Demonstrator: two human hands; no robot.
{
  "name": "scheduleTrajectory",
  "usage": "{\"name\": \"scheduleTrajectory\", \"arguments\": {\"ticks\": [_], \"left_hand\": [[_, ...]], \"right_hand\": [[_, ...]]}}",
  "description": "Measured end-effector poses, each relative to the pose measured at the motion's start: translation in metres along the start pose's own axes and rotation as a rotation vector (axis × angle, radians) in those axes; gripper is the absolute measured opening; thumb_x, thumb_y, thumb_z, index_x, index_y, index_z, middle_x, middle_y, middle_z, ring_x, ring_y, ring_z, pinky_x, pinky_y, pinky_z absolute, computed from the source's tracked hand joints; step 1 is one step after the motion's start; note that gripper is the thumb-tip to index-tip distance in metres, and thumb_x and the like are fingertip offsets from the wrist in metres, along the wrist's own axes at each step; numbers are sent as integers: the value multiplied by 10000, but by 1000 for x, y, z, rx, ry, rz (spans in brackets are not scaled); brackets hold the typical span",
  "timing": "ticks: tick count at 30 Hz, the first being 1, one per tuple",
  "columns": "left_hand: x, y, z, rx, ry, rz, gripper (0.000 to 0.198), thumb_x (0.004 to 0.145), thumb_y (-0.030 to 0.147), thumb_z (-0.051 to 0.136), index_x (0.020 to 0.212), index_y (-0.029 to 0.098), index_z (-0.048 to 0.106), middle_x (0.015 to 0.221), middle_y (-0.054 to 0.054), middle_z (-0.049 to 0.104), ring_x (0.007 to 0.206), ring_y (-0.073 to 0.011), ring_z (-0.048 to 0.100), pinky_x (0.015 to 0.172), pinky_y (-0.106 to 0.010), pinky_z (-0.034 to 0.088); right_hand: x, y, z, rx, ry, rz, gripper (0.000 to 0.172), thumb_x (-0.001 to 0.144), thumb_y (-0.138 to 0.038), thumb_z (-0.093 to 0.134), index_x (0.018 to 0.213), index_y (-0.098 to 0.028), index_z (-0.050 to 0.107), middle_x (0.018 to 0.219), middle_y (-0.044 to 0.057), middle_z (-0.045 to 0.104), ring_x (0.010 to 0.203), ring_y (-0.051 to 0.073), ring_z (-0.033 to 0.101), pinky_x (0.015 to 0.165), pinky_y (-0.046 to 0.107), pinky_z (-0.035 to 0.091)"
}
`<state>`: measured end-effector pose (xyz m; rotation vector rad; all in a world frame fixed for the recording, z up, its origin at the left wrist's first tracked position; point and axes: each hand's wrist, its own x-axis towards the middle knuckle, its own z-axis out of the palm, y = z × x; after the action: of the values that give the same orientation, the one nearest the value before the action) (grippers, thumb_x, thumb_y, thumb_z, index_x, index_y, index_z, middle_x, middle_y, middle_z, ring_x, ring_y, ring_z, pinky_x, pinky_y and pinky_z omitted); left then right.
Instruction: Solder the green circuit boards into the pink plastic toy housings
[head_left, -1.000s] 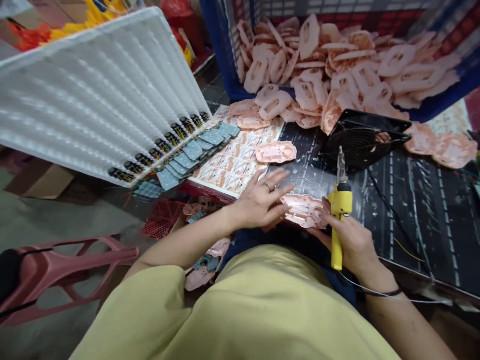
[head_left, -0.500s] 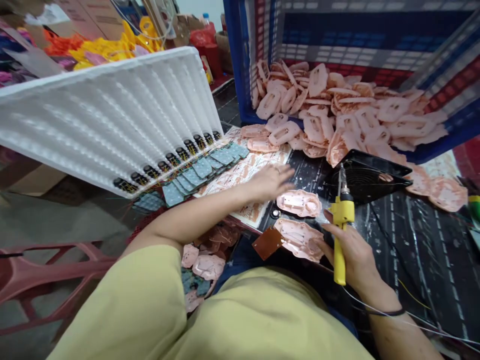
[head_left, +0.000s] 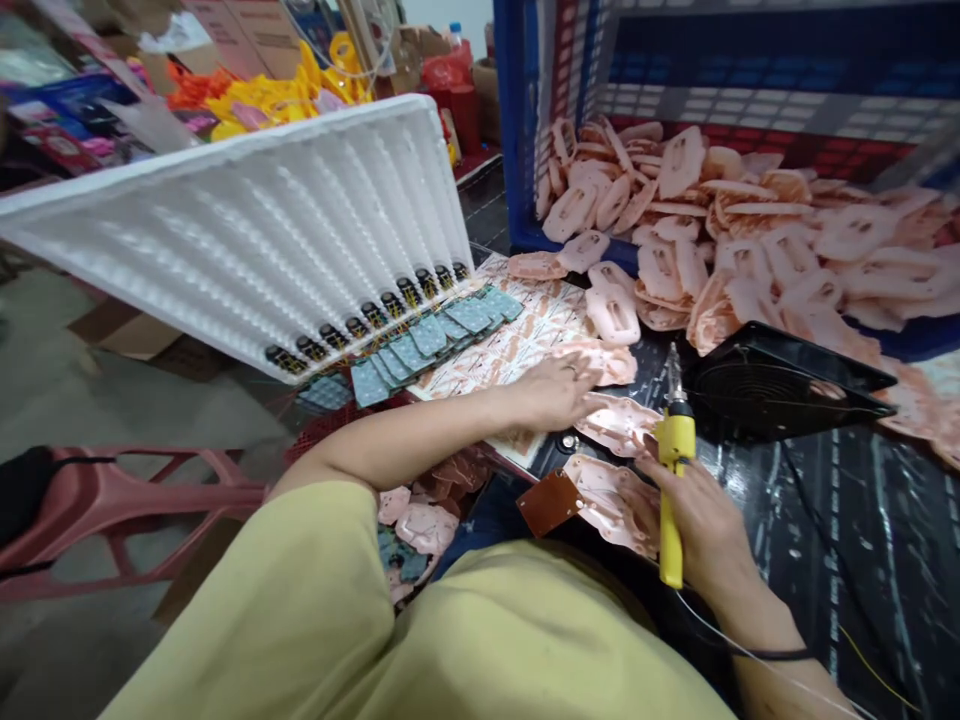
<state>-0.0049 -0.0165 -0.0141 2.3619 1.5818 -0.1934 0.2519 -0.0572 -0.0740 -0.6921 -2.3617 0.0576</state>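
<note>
My left hand [head_left: 559, 392] lies palm down with fingers apart, its fingertips against a pink moulded piece [head_left: 604, 362] at the edge of a printed sheet [head_left: 517, 335]. My right hand [head_left: 694, 520] grips a yellow soldering iron [head_left: 675, 445], tip pointing forward. Just above that hand lies another pink piece [head_left: 616, 423]. A third pink piece [head_left: 611, 505] sits in front of my right fingers, touching a brown square sheet [head_left: 549, 503].
A blue crate [head_left: 540, 120] holds a heap of pink pieces. A black fan [head_left: 772, 385] stands right of the iron on a black work surface. A white foam tray [head_left: 225, 240] leans over grey-blue keypads [head_left: 427, 345]. A red plastic chair [head_left: 112, 495] stands left.
My left hand has moved forward and right onto a pink piece at the sheet's edge. The view has tilted up, showing more of the crate and the shelves behind.
</note>
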Motion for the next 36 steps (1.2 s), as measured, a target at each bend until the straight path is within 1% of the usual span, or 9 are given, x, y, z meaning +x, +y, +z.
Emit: {"name": "scheduleTrajectory", "arguments": {"ticks": [5, 10, 14, 19, 22, 26, 29, 33, 36], "left_hand": [[1, 14, 10, 74, 111, 161, 628, 993, 502, 416, 1485, 115, 458, 1571, -208, 377, 1468, -341, 359, 1189, -470, 303], [7, -6, -3, 65, 255, 153, 494, 1017, 398, 398, 1421, 154, 542, 1511, -149, 492, 1405, -274, 459, 1146, -429, 375], [9, -63, -31, 129, 279, -49, 402, 972, 201, 413, 1291, 155, 653, 1386, -107, 619, 1226, -242, 607, 1039, -379, 468], [-16, -159, -69, 342, 255, -510, 312, 897, 139, 493, 1089, 165, 739, 1089, -103, 725, 1031, -265, 654, 874, -367, 506], [-41, -193, -80, 406, 180, -557, 297, 858, 96, 549, 1072, 194, 730, 970, -50, 724, 958, -223, 622, 886, -359, 493], [-57, -202, -69, 455, 107, -451, 273, 855, 115, 583, 1084, 191, 711, 1098, -63, 699, 1087, -237, 564, 980, -369, 438], [-56, -201, -58, 483, 145, -435, 206, 891, 169, 534, 993, 153, 712, 1111, -138, 682, 1134, -295, 550, 977, -422, 422], [-53, -208, -56, 277, 338, -510, 159, 888, 236, 545, 904, 170, 688, 952, -124, 700, 1032, -279, 595, 957, -409, 432], [-53, -205, -61, 0, 577, -528, 133, 876, 269, 561, 912, 182, 654, 901, -87, 702, 911, -235, 618, 882, -360, 469]], "right_hand": [[-7, 3, -2, -55, 34, -44, 424, 903, -213, 675, 1307, -170, 552, 1061, 112, 686, 928, 230, 680, 830, 343, 565], [-8, -1, -8, -102, 142, -14, 497, 864, -158, 718, 1328, -192, 543, 920, 72, 682, 871, 217, 689, 756, 300, 571], [-8, -2, -6, -95, 178, 17, 519, 873, -170, 712, 1355, -218, 524, 1080, 86, 697, 880, 210, 698, 761, 305, 582], [-6, -3, -5, -92, 204, 30, 509, 843, -103, 730, 1316, -178, 559, 1147, 87, 698, 812, 171, 695, 739, 278, 562], [-4, -5, -7, -81, 208, 38, 496, 835, -78, 730, 1298, -162, 572, 1094, 83, 713, 736, 154, 683, 674, 268, 531], [-4, -6, -5, -72, 203, 58, 486, 845, -89, 723, 1299, -180, 575, 932, 44, 722, 766, 178, 697, 642, 276, 519], [-3, -6, -4, -36, 190, 67, 478, 862, -97, 704, 1306, -207, 568, 1024, 51, 721, 802, 177, 705, 677, 274, 541], [1, -7, -5, -45, 195, 66, 435, 863, -96, 694, 1271, -195, 581, 1115, 79, 709, 796, 178, 709, 703, 277, 558], [3, -9, -6, -41, 213, 62, 408, 848, -82, 702, 1230, -175, 594, 1054, 82, 720, 768, 181, 705, 709, 275, 560]]}}
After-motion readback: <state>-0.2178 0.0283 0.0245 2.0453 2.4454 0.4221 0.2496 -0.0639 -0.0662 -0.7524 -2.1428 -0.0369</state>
